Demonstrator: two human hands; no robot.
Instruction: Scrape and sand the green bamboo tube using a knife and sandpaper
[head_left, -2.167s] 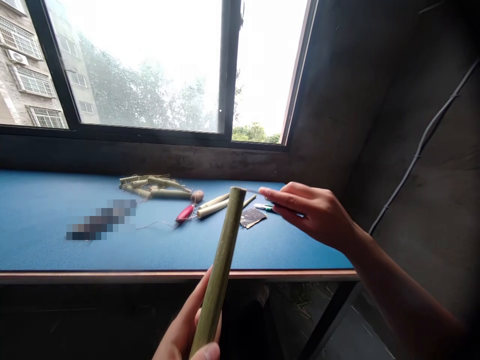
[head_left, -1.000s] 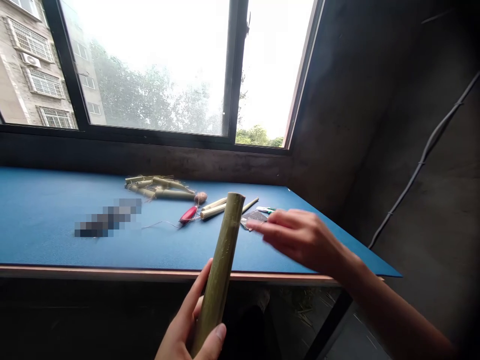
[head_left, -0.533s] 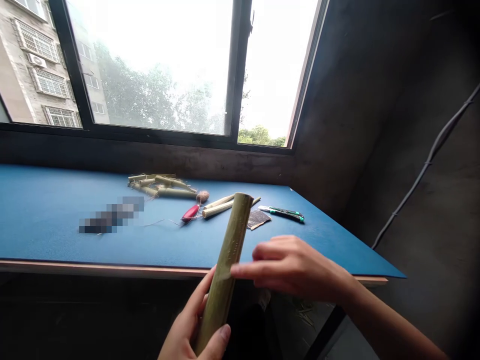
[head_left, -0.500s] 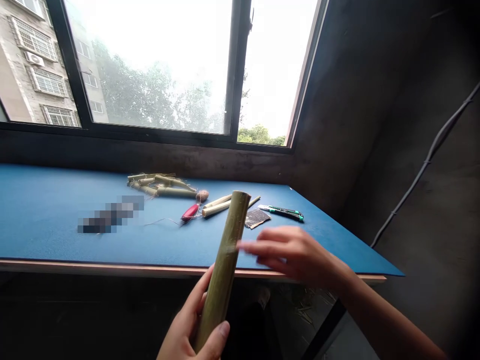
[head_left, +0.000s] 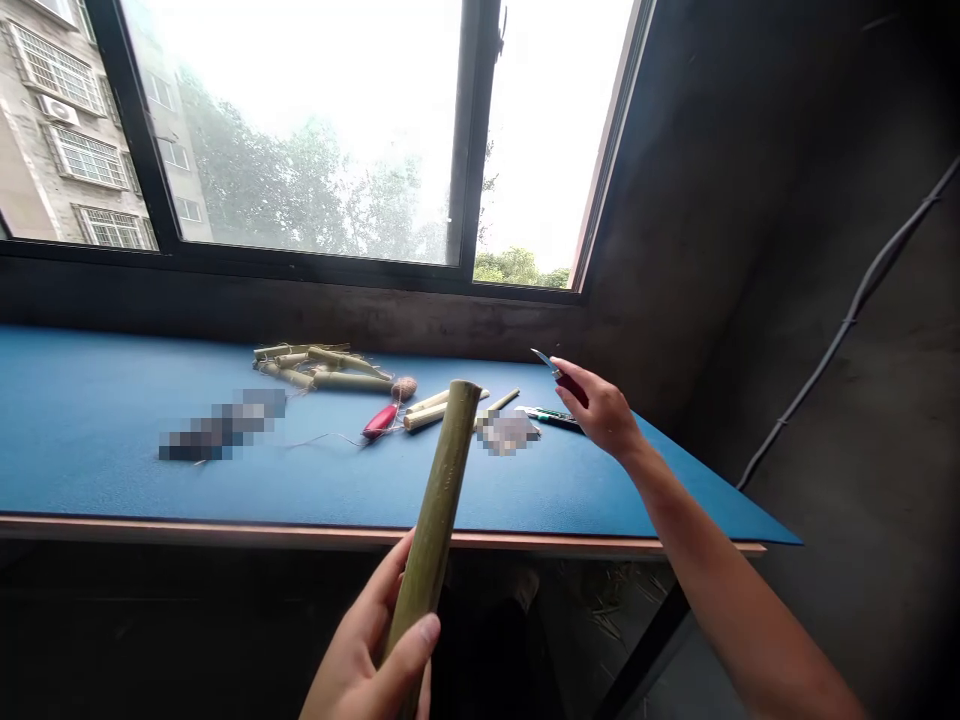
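Note:
My left hand [head_left: 375,640] is wrapped round the lower part of a green bamboo tube [head_left: 439,490], which stands tilted in front of the table edge. Over the right side of the table, my right hand [head_left: 600,405] grips a small knife [head_left: 545,359] by its dark red handle. The knife's thin, pointed blade points up and to the left, apart from the bamboo. Just below that hand lies a green and black utility knife [head_left: 555,417], partly covered by it.
On the blue tabletop [head_left: 315,490] lie tied bamboo pieces [head_left: 352,383], a twine ball [head_left: 404,388], a red spindle-shaped object [head_left: 380,422] and pale sticks [head_left: 427,415]. Two patches are pixelated. Behind the table is a window [head_left: 322,255]; a cable [head_left: 847,320] runs along the right wall.
My right hand has moved from beside the bamboo tube up and right, and now holds the small knife. My left hand and the tube have shifted slightly left.

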